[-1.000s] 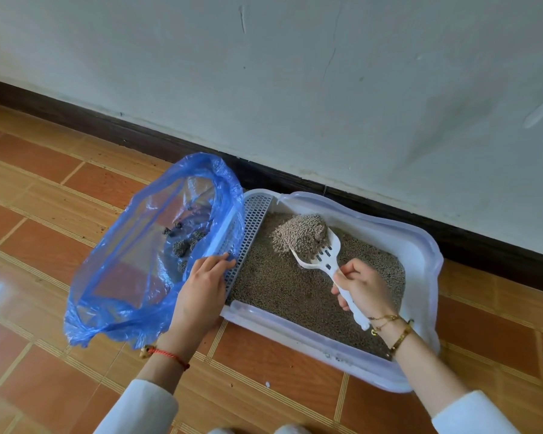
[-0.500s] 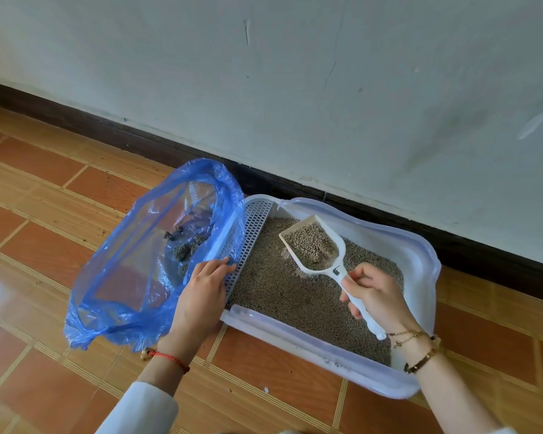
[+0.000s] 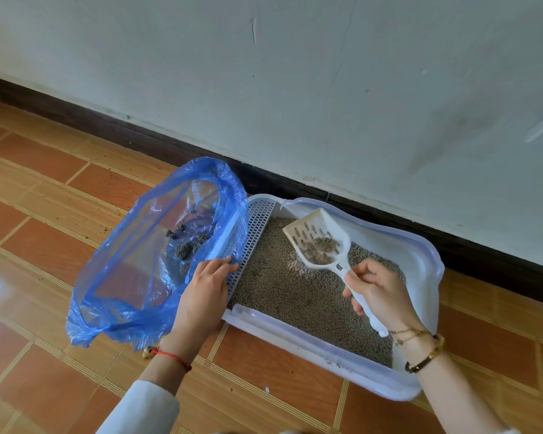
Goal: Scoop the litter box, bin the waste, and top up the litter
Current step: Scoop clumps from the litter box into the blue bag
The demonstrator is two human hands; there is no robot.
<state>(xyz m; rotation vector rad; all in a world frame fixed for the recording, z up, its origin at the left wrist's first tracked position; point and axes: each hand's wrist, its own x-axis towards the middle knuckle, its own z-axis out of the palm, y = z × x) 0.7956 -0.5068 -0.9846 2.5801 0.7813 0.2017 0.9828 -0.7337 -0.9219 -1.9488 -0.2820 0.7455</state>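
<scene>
At left centre of the frame, a blue plastic bag (image 3: 132,264) lies open on the tiled floor (image 3: 44,189), with dark clumps (image 3: 187,249) of waste inside. Left hand (image 3: 206,296): fingers curled over the bag's edge, pinning it against the perforated strip (image 3: 254,242) on the left rim of the litter box (image 3: 420,255). Box sits at centre-right against the skirting board (image 3: 138,136), holding grey litter (image 3: 295,296). Right hand (image 3: 381,296): grip closed round the handle of a white slotted scoop (image 3: 317,242), held above the litter, some litter in its bowl, grains falling through.
</scene>
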